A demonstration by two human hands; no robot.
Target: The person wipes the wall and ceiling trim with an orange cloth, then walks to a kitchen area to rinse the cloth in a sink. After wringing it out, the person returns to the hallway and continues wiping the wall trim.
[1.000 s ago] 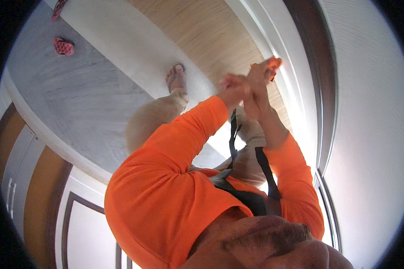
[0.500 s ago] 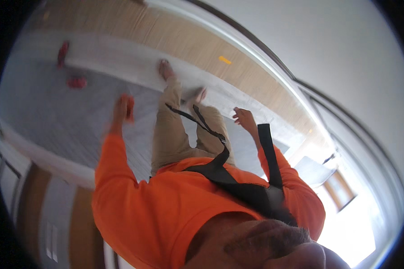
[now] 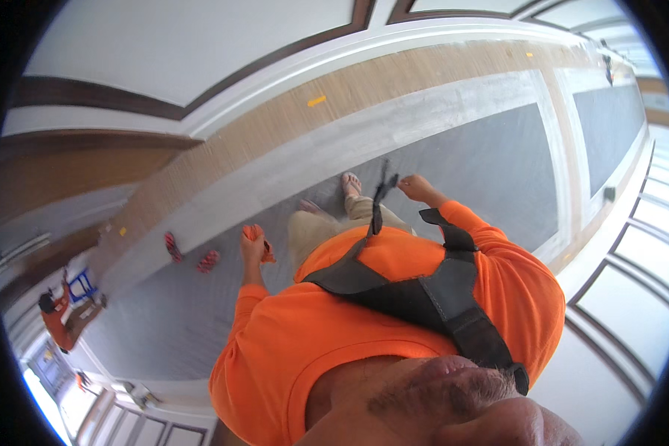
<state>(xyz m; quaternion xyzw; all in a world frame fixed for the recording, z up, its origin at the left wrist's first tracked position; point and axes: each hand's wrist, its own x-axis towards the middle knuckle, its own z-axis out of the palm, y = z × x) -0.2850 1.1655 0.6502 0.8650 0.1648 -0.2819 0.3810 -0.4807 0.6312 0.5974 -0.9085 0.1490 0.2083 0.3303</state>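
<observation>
Above the smooth grey floor panel (image 3: 476, 163), the left hand (image 3: 251, 250) is closed around a crumpled orange cloth-like piece (image 3: 253, 232). The right hand (image 3: 421, 189) is at a thin black strap (image 3: 379, 204); whether it pinches this, I cannot tell. Near the panel's edge lie two red-and-black slippers (image 3: 208, 261). Beyond its pale border (image 3: 424, 115) runs a wood-patterned strip (image 3: 379, 80), then a white wall (image 3: 201, 44).
</observation>
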